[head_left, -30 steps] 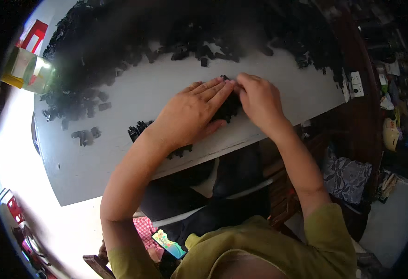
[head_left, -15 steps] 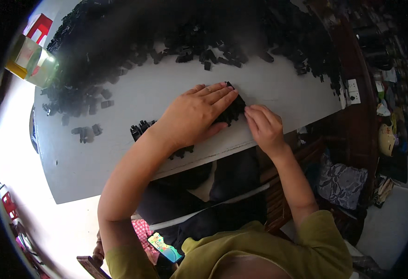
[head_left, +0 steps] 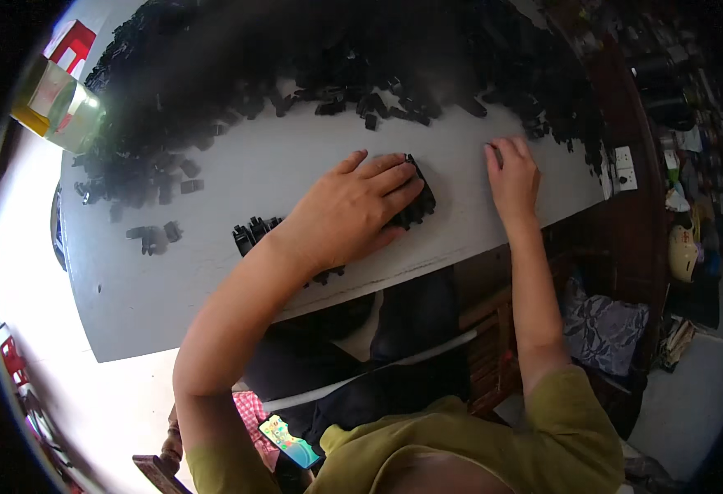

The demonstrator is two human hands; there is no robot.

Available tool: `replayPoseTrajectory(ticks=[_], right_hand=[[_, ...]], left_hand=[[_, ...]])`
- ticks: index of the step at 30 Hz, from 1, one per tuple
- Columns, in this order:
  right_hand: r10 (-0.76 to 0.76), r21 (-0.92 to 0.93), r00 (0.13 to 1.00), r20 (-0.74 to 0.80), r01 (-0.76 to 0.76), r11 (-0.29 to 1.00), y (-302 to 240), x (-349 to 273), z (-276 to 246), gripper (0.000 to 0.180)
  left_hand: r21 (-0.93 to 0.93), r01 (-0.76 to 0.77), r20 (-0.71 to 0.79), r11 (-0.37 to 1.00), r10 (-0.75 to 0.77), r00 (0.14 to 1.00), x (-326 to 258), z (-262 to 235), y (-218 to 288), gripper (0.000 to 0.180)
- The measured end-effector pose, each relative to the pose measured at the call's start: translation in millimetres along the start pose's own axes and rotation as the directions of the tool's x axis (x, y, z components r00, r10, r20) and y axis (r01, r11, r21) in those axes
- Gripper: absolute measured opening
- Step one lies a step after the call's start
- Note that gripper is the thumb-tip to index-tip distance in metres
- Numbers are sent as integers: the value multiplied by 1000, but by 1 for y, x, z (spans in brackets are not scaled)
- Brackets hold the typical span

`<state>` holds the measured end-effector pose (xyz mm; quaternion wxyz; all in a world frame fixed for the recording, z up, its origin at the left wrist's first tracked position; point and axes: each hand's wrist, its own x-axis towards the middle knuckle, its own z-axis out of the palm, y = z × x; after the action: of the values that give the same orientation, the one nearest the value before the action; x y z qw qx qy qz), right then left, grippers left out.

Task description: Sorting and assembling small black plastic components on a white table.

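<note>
My left hand [head_left: 352, 204] is laid over a row of small black plastic pieces [head_left: 418, 202] on the table, its fingers bent across the row and the thumb along the near side. The row's right end shows past the fingertips; its middle is hidden under the hand. More black pieces [head_left: 251, 234] stick out by the left wrist, standing close together. Apart from the row, to the right, my right hand [head_left: 513, 174] is held with thumb and fingers pinched together. A tiny dark spot shows at its fingertips, too small to name.
A large heap of loose black pieces [head_left: 328, 58] covers the far part of the grey table [head_left: 238, 173]. Several pieces [head_left: 164, 185] lie scattered at the left. A clear yellowish container [head_left: 58, 107] stands at the far left edge. A lit phone [head_left: 289, 441] lies below the table.
My right hand has moved away from the row's end, to the right and farther out. The left hand stays on the row, its fingers now more bent.
</note>
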<state>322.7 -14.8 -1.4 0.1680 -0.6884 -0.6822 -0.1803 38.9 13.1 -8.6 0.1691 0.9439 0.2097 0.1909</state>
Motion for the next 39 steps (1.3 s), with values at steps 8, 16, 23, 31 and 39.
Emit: replayPoseTrajectory(ticks=[8,16,23,31,39], right_hand=[[172,5,974,150,-175,985,-23,66,27,24],[151,87,926,347,-192,978,-21,16,-13,13],[-164,528,888,430,-100,843,-65,17,-43,17],[26,246,926,376,-127,961,-132,78,27,33],[16,679,884,468,-371,633,-79,61,-28,16]], left_hand=[[-33,-6,20,999,6,1000,-1,1,-2,59],[-23,-10,34,1000,10,999,-3,2,-3,61],[-40,-17,21,999,18,1000,-5,2,-5,62],[-47,-19,63,999,22,998,1,-3,-2,60],[-28,-21,-11,999,21,1000,-2,-2,-2,61]])
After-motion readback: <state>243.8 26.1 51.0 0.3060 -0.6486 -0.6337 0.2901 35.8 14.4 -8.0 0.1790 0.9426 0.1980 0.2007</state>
